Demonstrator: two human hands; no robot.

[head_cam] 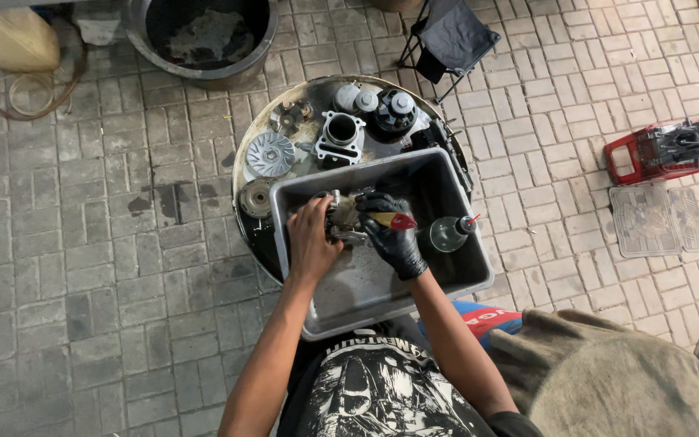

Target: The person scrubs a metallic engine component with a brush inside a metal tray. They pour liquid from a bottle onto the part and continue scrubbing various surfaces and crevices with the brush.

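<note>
A grey plastic tub rests on a round metal tray. Over the tub my bare left hand grips a small greasy metal engine part. My right hand, in a black glove, holds a brush with a wooden handle and red end against that part. A clear plastic bottle with a red nozzle lies in the tub just right of my gloved hand.
Several engine parts lie on the round tray: a cylinder block, a finned pulley, a clutch. A large dark basin stands behind, a folding stool at the back right, a red tool on the paving at right.
</note>
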